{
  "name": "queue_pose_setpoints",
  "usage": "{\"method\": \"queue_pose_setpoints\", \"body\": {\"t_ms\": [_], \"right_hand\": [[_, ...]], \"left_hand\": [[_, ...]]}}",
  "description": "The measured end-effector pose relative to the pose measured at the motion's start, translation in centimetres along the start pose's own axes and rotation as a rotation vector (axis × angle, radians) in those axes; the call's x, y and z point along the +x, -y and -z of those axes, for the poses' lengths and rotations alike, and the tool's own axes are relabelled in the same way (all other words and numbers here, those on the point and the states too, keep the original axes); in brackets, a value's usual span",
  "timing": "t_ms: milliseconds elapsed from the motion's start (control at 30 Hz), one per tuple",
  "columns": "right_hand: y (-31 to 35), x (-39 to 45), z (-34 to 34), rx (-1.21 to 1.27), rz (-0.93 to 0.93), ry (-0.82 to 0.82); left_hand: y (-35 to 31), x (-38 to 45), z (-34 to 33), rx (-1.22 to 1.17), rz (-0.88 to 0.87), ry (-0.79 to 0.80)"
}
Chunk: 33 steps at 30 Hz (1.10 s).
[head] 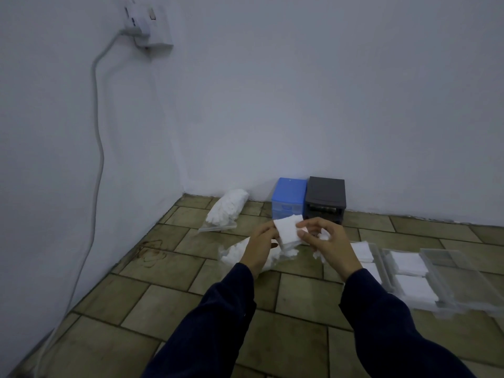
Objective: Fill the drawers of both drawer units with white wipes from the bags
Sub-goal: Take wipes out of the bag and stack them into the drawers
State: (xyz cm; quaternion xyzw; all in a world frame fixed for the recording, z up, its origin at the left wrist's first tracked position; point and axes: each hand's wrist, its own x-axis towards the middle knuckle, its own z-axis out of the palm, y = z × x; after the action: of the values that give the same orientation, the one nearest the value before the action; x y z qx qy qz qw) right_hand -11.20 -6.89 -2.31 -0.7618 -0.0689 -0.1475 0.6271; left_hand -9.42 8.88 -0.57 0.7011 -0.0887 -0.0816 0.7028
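Note:
My left hand (261,246) and my right hand (328,241) together hold a small stack of white wipes (288,231) above the floor, fingers pinching its two sides. Under my hands lies an open bag of wipes (234,255). A second, fuller bag of wipes (227,207) lies further back by the wall. A blue drawer unit (289,196) and a dark grey drawer unit (326,197) stand side by side against the wall. To the right, clear drawers (436,257) lie on the floor, some holding flat white wipes (407,264).
The tiled floor (163,304) meets white walls in a corner at the left. A white cable (95,159) hangs from a wall socket (148,25) down the left wall to the floor.

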Motion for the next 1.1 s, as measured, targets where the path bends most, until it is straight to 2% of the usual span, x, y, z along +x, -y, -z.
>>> {"method": "queue_pose_setpoints", "body": {"t_ms": [200, 300, 533, 800, 900, 1100], "right_hand": [[-0.8, 0.0, -0.1, -0.048, 0.013, 0.005], [-0.7, 0.1, -0.2, -0.079, 0.022, 0.018], [-0.9, 0.2, -0.1, -0.103, 0.018, 0.045], [-0.9, 0.1, -0.1, -0.044, 0.000, 0.024], [-0.4, 0.1, 0.0, 0.091, -0.055, -0.004], [0.7, 0.2, 0.5, 0.566, -0.235, -0.031]], "left_hand": [[0.2, -0.1, 0.1, -0.054, 0.081, 0.014], [0.1, -0.3, 0.0, -0.009, 0.015, 0.029], [0.1, -0.3, -0.1, -0.007, -0.014, 0.000], [1.0, 0.1, 0.2, 0.101, -0.106, 0.008], [1.5, 0.6, 0.6, 0.101, -0.159, -0.013], [1.7, 0.6, 1.1, 0.173, -0.175, -0.038]]}}
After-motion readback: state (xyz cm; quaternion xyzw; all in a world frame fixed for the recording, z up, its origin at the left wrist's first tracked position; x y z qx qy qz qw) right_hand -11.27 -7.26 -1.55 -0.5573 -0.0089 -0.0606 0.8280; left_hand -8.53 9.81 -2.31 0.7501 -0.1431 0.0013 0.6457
